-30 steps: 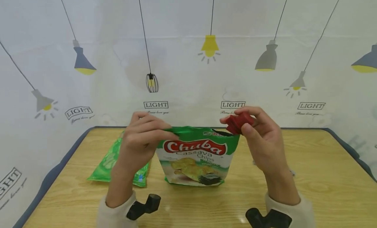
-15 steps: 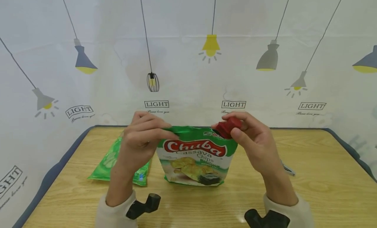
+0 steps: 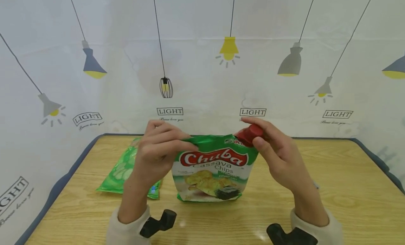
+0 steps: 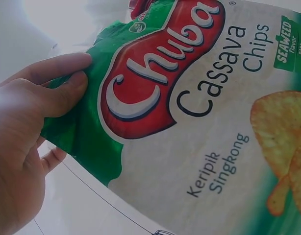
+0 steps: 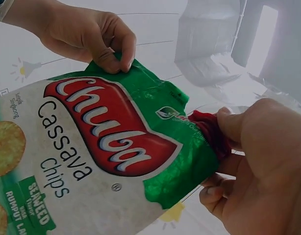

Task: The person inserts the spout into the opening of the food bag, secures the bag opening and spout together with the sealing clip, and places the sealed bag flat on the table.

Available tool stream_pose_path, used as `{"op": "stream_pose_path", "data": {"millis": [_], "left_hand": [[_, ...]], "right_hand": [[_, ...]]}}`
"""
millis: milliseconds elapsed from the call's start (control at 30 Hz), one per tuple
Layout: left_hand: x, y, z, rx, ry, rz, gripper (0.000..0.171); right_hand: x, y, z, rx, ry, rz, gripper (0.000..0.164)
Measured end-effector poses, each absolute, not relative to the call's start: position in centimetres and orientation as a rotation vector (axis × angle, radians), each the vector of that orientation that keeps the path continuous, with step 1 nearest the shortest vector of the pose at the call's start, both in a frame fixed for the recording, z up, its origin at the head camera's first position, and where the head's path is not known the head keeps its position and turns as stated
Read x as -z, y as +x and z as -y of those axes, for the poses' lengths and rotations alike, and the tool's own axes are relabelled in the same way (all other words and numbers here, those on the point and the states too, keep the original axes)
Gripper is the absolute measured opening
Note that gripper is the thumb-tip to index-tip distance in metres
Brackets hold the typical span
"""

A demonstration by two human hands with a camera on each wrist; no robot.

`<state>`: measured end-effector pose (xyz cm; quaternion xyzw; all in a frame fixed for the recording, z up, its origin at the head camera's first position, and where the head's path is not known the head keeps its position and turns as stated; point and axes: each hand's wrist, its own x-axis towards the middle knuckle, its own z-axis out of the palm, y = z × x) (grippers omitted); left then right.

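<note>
A green and white bag of cassava chips (image 3: 212, 178) stands upright on the table, its printed front facing me. My left hand (image 3: 155, 153) pinches its top left corner between thumb and fingers, as the left wrist view shows close up. With thumb and fingers my right hand (image 3: 281, 160) holds a small dark red piece with a rounded knob (image 3: 253, 132) at the bag's top right corner. In the right wrist view this red piece (image 5: 212, 129) overlaps the bag's upper edge, and part of it is hidden behind the green film and my fingers.
A second green bag (image 3: 117, 174) lies flat on the wooden table (image 3: 348, 210), partly behind my left forearm. A small grey object (image 3: 316, 185) shows beside my right wrist. The patterned wall sheet (image 3: 199, 69) rises behind the table.
My right hand has brought the red piece leftward and down from beside the bag's top right corner onto its upper edge. The left hand keeps its pinch on the other corner.
</note>
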<state>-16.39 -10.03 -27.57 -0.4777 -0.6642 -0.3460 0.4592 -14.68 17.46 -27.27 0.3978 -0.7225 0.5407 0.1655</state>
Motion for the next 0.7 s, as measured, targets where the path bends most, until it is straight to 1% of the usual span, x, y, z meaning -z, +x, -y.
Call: {"op": "stream_pose_path", "data": {"millis": [167, 333, 433, 600, 700], "left_hand": [[27.5, -16.0, 9.5, 0.847, -1.177, 1.622, 0.036], [27.7, -15.9, 9.3, 0.833, -1.165, 1.612, 0.035], [27.7, -15.9, 9.4, 0.822, -1.157, 1.608, 0.034], [27.6, -15.8, 9.4, 0.823, -1.167, 1.595, 0.033], [27.4, -15.7, 9.4, 0.833, -1.182, 1.587, 0.034]], "right_hand": [[26.7, -13.8, -17.5, -1.201, 1.062, 2.117, 0.036], [26.3, -13.5, -17.1, -1.066, 1.051, 2.047, 0.041], [26.1, -13.7, -17.1, -1.059, 1.108, 2.009, 0.043], [26.1, -13.8, -17.6, -1.104, 1.19, 2.026, 0.042], [26.1, -13.8, -17.9, -1.175, 1.2, 2.046, 0.036]]}}
